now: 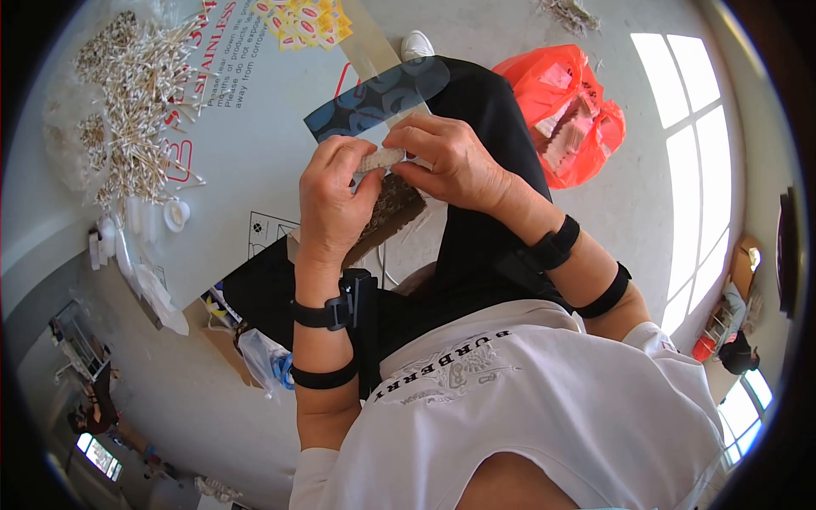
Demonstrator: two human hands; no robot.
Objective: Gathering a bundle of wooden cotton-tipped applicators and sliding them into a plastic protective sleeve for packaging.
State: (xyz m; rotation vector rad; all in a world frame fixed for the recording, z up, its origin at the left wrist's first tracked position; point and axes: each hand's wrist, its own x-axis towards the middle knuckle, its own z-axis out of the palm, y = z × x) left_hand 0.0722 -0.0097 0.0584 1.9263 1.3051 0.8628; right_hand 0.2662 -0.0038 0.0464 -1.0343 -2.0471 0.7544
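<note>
Between my hands is a small bundle of cotton swabs (pixel 381 159), its pale, bumpy tips packed side by side. My left hand (pixel 336 191) is closed on its left end, thumb below and fingers above. My right hand (pixel 446 157) pinches the other end, where a bit of something clear or white shows at the fingertips; the fingers partly hide it. Just beyond the hands lies a dark, see-through film sheet (pixel 378 98) with rounded shapes on it. Underneath them, an open cardboard box (pixel 387 234) with a speckled brown inside is partly covered.
A large heap of loose cotton swabs (pixel 140 102) spreads over the table (pixel 246 161) at the left, near white round lids (pixel 176 215). Small yellow stickers (pixel 306 21) lie at the far edge. A red plastic bag (pixel 569 119) with pink packets stands on the floor at right.
</note>
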